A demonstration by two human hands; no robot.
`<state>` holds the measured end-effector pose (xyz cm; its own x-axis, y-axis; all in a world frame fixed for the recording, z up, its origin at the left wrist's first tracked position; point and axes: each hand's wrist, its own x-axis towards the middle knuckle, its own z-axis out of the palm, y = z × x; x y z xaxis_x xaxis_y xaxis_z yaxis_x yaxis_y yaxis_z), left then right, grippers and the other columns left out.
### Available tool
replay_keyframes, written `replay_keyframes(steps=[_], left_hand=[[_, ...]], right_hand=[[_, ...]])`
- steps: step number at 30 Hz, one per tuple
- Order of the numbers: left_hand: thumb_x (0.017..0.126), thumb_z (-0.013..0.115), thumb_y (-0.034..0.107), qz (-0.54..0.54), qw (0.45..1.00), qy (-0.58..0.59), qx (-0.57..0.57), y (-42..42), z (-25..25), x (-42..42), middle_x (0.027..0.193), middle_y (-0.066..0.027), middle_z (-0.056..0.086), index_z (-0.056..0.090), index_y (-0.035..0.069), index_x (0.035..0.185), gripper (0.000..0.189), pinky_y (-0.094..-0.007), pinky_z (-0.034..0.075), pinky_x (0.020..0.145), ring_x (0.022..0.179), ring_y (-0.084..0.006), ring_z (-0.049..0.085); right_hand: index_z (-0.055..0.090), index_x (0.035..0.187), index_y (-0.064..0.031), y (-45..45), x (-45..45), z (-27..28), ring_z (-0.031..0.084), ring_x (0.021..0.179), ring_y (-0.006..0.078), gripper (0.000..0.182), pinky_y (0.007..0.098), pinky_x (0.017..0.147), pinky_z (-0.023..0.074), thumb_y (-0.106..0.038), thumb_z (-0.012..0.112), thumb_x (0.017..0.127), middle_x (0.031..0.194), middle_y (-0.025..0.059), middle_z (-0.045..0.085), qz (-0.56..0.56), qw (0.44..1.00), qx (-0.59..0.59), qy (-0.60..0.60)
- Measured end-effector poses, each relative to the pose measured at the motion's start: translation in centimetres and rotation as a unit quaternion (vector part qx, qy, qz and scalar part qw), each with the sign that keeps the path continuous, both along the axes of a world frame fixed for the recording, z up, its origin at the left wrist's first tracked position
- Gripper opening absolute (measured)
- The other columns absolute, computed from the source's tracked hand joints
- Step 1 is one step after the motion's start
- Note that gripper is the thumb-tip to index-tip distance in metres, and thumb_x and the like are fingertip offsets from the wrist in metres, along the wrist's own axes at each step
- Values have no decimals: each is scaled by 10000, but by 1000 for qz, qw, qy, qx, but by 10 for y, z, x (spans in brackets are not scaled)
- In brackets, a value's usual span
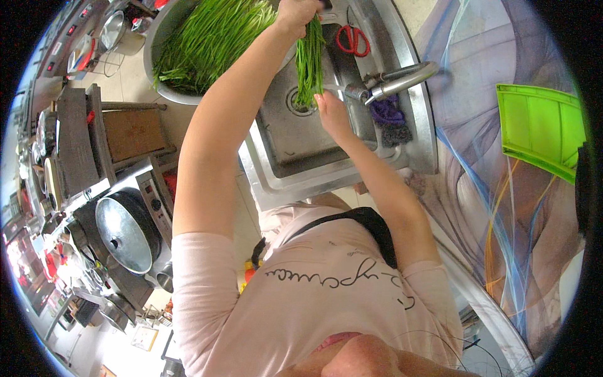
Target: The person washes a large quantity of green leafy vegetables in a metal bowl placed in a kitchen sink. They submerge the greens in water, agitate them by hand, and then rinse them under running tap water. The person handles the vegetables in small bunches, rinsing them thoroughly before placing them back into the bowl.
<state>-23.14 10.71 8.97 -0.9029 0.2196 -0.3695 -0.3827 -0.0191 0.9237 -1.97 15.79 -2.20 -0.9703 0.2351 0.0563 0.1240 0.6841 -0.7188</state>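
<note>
At the top edge my left hand [297, 15] is closed round a bunch of long green leaves, seemingly garlic chives [309, 59], which hangs down over the steel sink [301, 141]. A small dark object beside that hand is cut off by the frame. My right hand [333, 115] is lower, above the sink's right side, its curled fingertips at the right edge of the bunch near the leaf tips. Many more such leaves [212, 42] fill a large metal basin [150, 56] at the upper left. Scissors with red handles [353, 41] lie right of the bunch.
A metal faucet [405, 82] reaches over the sink's right rim, with a purple cloth [388, 110] and a dark scouring pad [395, 134] below it. A bright green plastic item [539, 129] stands farther right. At left are a large round metal lid [123, 233] and a wooden board [132, 134].
</note>
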Motion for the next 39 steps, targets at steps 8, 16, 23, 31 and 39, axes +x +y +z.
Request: replay_keyframes(steps=[8, 16, 23, 31, 39], left_hand=[[724, 566, 24, 6, 997, -40, 67, -3, 9, -18, 545, -99, 475, 517, -13, 654, 93, -362, 382, 412, 441, -215, 463], [704, 578, 41, 10, 999, 18, -34, -2, -7, -11, 575, -82, 494, 526, -9, 701, 72, -367, 375, 422, 477, -212, 476], [663, 576, 17, 88, 995, 35, 10, 13, -4, -6, 568, -116, 530, 545, -36, 683, 65, -343, 363, 389, 447, -223, 507], [666, 565, 39, 43, 993, 47, -96, 6, 10, -16, 618, -103, 559, 561, -37, 711, 88, -352, 384, 437, 472, -212, 493], [666, 588, 26, 68, 990, 105, -58, 16, -4, 13, 746, -147, 581, 555, -67, 830, 191, -344, 442, 558, 630, -234, 557]], right_hand=[[543, 740, -11, 30, 42, -60, 579, 618, 264, 210, 359, 575, 434, -180, 490, 854, 636, 118, 582, 56, 978, -155, -132], [512, 776, -45, 7, -23, 32, 552, 625, 222, 163, 340, 546, 408, -193, 553, 831, 683, 122, 558, -54, 968, -227, 88], [513, 805, -33, -2, -3, -23, 545, 626, 369, 151, 426, 527, 399, -179, 536, 834, 652, 184, 550, 9, 998, -60, -22], [521, 768, -31, 14, 5, -5, 544, 581, 312, 281, 384, 514, 400, -302, 567, 829, 606, 137, 546, -65, 990, -123, -10], [501, 806, -15, 6, -20, -30, 498, 500, 354, 207, 397, 470, 401, -212, 491, 869, 571, 148, 502, 32, 999, 16, 31]])
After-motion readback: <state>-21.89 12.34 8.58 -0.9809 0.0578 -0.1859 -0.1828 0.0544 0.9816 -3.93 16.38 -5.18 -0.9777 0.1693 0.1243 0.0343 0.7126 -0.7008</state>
